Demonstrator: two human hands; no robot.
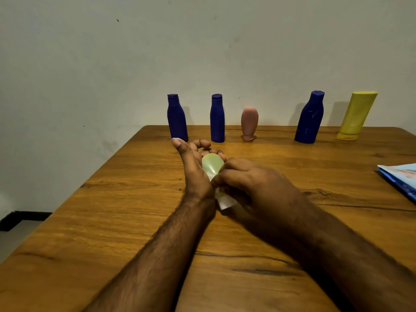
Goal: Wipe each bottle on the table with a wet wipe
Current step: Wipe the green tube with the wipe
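My left hand (193,163) holds a small pale-green bottle (212,165) in its curled fingers, just above the table's middle. My right hand (254,183) presses a white wet wipe (224,202) around the bottle's lower end, and its fingers hide most of the wipe. Along the far edge stand three dark-blue bottles (177,119) (217,119) (309,119), a pink bottle (249,123) upside down on its cap, and a yellow tube (356,117) leaning right.
The wooden table (112,199) ends at a left edge with the floor beyond. A blue wet-wipe pack (403,179) lies at the right edge. A plain wall stands behind the row of bottles.
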